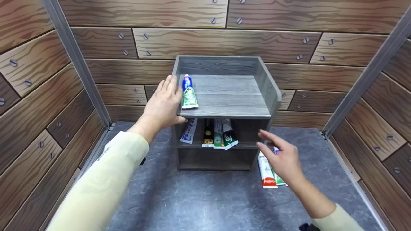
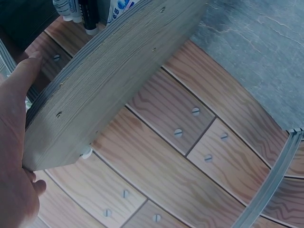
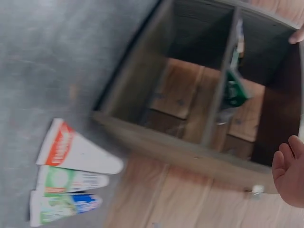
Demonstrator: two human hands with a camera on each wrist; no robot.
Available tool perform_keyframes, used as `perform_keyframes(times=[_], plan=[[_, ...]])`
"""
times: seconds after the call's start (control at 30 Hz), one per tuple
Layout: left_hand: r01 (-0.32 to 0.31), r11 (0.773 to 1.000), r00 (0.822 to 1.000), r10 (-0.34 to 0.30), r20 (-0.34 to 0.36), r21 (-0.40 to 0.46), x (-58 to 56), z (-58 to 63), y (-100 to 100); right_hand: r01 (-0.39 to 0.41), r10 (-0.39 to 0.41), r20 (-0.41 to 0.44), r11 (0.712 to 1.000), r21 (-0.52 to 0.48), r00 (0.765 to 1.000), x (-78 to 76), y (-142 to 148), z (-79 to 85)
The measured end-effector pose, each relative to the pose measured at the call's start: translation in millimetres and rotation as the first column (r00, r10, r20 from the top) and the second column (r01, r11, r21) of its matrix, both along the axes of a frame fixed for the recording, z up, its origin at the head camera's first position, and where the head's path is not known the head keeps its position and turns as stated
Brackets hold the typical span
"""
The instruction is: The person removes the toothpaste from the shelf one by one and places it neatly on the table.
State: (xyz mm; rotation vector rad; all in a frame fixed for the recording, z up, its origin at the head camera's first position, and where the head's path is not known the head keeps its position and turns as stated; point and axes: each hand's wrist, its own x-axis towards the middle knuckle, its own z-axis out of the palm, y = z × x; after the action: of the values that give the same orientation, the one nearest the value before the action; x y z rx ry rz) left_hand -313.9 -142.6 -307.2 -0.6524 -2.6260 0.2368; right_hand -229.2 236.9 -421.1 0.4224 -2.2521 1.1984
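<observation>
My left hand (image 1: 163, 106) grips the upper left corner of a small grey wooden shelf unit (image 1: 224, 113), thumb at the front edge and fingers along the side wall. Beside those fingers, a blue and green toothpaste tube (image 1: 189, 93) lies on the top tray. Off the unit's right side my right hand (image 1: 284, 160) hovers empty, thumb and fingers apart. Below it on the floor lie a white and red toothpaste tube (image 3: 80, 149), a green and white tube (image 3: 71, 180) and a blue and green tube (image 3: 66, 208), side by side.
On the middle shelf lie a white and blue tube (image 1: 189, 131), a black tube (image 1: 208, 134), a green tube (image 1: 219, 136) and a dark green tube (image 1: 229, 136). Wood-patterned walls (image 1: 208, 43) enclose the grey floor (image 1: 192, 199) behind and at both sides.
</observation>
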Motion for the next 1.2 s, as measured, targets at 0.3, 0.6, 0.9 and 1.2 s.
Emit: perform_keyframes(times=[0.3, 0.6, 0.9, 1.2], plan=[[-0.016, 0.999, 0.998, 0.018, 0.061, -0.028, 3.1, 0.9, -10, -0.087, 0.088, -0.030, 0.996, 0.009, 0.996, -12.9, -30, 21.7], [-0.026, 0.971, 0.999, 0.033, 0.025, -0.239, 7.3, 15.8, -21, -0.107, 0.106, 0.009, 0.994, 0.020, 0.994, -15.0, -42, 27.2], [-0.060, 0.962, 0.997, 0.070, 0.027, -0.267, 9.2, 27.8, -18, -0.134, 0.135, -0.040, 0.991, 0.030, 0.990, -20.7, -52, 39.5], [-0.035, 0.971, 0.996, 0.053, 0.066, -0.238, 3.9, 27.6, -7, -0.170, 0.184, -0.136, 0.980, 0.104, 0.974, -36.3, -71, 62.3]])
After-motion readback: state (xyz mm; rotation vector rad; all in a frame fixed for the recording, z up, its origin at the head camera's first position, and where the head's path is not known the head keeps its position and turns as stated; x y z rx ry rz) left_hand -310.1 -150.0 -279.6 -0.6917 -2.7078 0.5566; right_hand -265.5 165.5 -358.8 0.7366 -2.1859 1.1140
